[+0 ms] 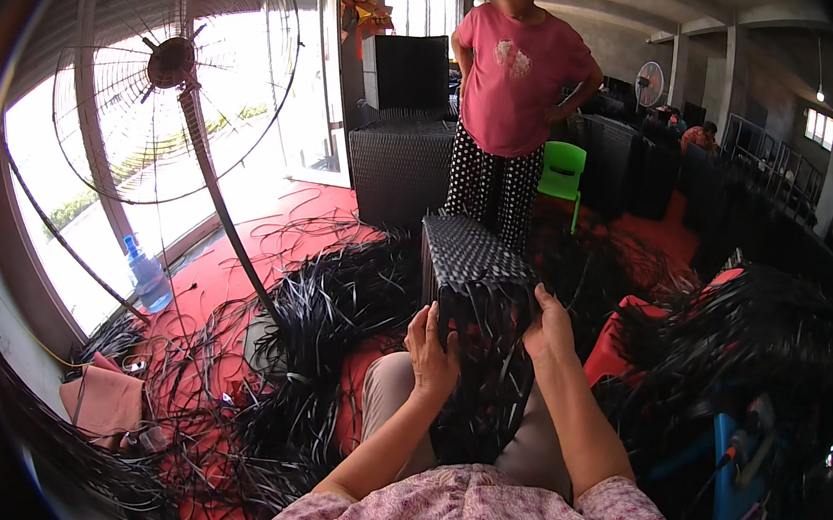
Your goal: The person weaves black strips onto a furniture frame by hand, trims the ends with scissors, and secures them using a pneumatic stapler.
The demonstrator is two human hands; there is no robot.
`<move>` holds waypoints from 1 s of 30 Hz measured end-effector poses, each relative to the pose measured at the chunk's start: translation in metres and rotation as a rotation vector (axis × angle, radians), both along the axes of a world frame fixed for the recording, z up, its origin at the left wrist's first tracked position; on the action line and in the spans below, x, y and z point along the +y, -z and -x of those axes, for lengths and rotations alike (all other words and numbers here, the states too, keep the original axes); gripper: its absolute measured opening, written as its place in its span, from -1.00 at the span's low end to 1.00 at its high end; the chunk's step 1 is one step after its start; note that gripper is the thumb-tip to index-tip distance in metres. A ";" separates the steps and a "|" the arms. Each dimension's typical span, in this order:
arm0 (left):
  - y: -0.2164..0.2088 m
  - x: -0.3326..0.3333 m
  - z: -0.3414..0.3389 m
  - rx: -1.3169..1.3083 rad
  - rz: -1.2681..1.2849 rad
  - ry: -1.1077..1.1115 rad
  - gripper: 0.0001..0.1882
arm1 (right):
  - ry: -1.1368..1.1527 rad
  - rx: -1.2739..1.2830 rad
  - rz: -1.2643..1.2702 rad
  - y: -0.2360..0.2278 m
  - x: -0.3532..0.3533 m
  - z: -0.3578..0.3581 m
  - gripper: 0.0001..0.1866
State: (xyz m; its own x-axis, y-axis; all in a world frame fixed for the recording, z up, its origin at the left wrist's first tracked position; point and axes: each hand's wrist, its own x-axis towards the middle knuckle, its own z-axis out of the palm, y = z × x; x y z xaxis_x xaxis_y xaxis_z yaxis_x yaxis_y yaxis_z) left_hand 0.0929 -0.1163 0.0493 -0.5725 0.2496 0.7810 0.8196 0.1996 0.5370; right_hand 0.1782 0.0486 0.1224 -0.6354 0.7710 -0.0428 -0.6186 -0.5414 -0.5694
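Note:
A partly woven black piece [477, 250], box-like with a flat woven top, stands in front of me between my knees. Loose black strips [478, 330] hang from its near edge down into my lap. My right hand [551, 329] is at its near right corner, thumb on the edge, the other fingers partly hidden behind the strips. My left hand [431, 352] is raised at the near left side, fingers stretched upward and thumb apart, beside the hanging strips. Whether its fingertips touch the piece I cannot tell.
Piles of black strips [334, 292] cover the red floor. A large fan [171, 62] stands at the left, near a water bottle [146, 274]. A person in a pink top [523, 81] stands ahead, beside a green chair [562, 171]. Dark woven boxes [400, 169] stand behind.

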 end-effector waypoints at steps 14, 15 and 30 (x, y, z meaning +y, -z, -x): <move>0.007 0.003 -0.007 -0.102 -0.066 0.128 -0.33 | -0.151 -0.097 0.025 0.001 -0.004 -0.036 -0.68; 0.008 0.002 -0.008 -0.107 -0.062 0.130 -0.32 | -0.140 -0.096 -0.005 0.002 -0.009 -0.041 -0.68; 0.008 0.000 -0.012 -0.104 -0.055 0.153 -0.33 | -0.201 -0.322 -0.144 0.040 -0.088 -0.086 -0.74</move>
